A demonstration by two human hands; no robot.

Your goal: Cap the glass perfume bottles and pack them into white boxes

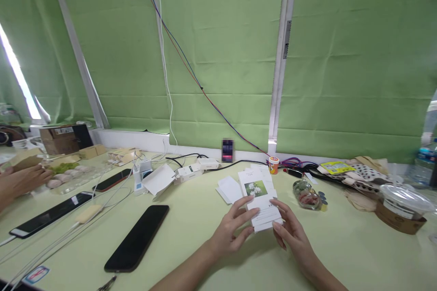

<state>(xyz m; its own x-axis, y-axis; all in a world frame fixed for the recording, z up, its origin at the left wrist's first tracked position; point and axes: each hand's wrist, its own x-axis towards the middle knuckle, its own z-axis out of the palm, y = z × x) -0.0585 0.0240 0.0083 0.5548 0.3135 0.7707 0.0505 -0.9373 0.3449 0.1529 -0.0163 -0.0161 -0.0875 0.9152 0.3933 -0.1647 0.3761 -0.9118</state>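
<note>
A small stack of white cards (256, 203) is held between my two hands near the middle right. The top card bears a picture of white flowers on green and some print. My left hand (234, 227) grips the stack's left edge with its fingers bent. On the right edge, my right hand (290, 232) has its fingers and thumb on the cards. Just behind lie more white papers (229, 189), partly under the cards. A small orange and white tub (273, 165) stands beyond them.
A black phone (137, 238) lies left of my hands, with a longer phone (51, 215) and white cables farther left. Another person's hand (30, 179) is at the far left. A plastic pack (306, 194) and a lidded bowl (403, 207) are on the right.
</note>
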